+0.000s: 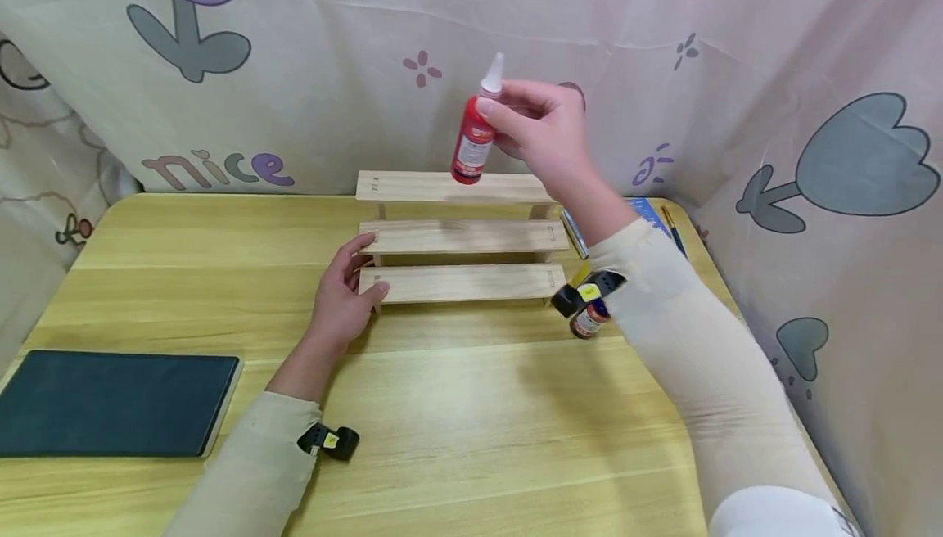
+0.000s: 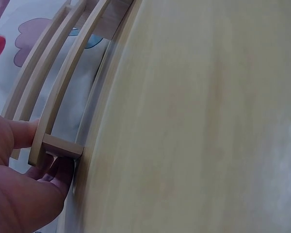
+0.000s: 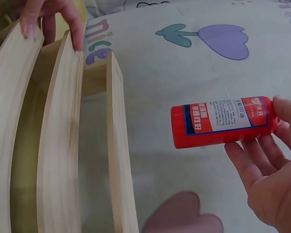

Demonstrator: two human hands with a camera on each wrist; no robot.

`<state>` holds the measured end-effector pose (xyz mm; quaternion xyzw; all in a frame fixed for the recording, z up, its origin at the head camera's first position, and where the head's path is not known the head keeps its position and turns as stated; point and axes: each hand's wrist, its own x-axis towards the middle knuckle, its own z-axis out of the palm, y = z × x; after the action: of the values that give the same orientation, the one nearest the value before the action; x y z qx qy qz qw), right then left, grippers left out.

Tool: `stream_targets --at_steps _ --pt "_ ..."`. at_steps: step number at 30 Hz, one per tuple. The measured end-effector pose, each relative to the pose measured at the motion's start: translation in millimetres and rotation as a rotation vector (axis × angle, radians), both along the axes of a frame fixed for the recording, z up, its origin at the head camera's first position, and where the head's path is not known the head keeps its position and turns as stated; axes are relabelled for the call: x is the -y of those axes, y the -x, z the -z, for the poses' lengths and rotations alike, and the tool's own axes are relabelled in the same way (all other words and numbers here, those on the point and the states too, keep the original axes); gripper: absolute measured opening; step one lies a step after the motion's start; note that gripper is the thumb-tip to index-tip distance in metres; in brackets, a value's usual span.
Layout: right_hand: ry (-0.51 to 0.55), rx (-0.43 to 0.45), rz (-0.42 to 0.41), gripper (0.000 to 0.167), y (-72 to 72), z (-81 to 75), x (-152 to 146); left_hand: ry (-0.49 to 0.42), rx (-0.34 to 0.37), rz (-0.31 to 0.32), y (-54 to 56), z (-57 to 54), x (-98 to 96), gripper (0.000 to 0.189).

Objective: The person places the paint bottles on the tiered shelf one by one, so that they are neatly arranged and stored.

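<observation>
A pale wooden three-tier stepped rack [image 1: 464, 283] stands toward the back of the table. At its left end my left hand [image 1: 340, 301] grips the lower tiers, thumb on the front board and a fingertip on the middle one. Above the top tier my right hand [image 1: 545, 132] holds up a red ink bottle [image 1: 471, 144], pinched near its neck, with the white pointed nozzle upward. In the right wrist view the bottle [image 3: 223, 121] shows a printed label and its base points toward the rack; the nozzle is hidden there.
Beside the rack's right end stands a small dark labelled bottle [image 1: 587, 322], partly covered by the right wrist camera [image 1: 589, 291]. Behind the forearm lie a blue flat item [image 1: 648, 211] and a slim brush-like stick [image 1: 674, 231]. A dark flat board [image 1: 118, 403] lies at left. A patterned curtain [image 1: 331, 95] backs the table.
</observation>
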<state>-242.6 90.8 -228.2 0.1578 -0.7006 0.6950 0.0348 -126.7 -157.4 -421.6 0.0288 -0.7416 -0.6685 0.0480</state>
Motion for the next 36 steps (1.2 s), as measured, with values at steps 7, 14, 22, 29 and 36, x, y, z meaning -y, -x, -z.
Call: stream_targets --at_steps 7,14,22,29,36 --pt "0.004 0.037 -0.064 0.027 18.3 11.1 37.2 0.001 -0.018 0.000 0.9 0.3 1.4 0.074" --pt "-0.034 0.046 -0.100 0.028 27.6 21.6 68.9 -0.007 -0.009 -0.006 2.9 1.0 5.0 0.077" --pt "-0.143 0.028 -0.128 0.027 27.7 33.6 88.5 0.003 -0.014 -0.018 2.1 0.1 4.8 0.076" --pt "-0.194 -0.015 -0.103 0.028 29.2 45.1 87.4 0.004 -0.014 -0.014 3.3 3.6 1.4 0.075" --pt "-0.211 -0.067 -0.080 0.031 25.4 52.2 88.5 0.006 -0.012 -0.008 2.5 2.9 0.3 0.074"
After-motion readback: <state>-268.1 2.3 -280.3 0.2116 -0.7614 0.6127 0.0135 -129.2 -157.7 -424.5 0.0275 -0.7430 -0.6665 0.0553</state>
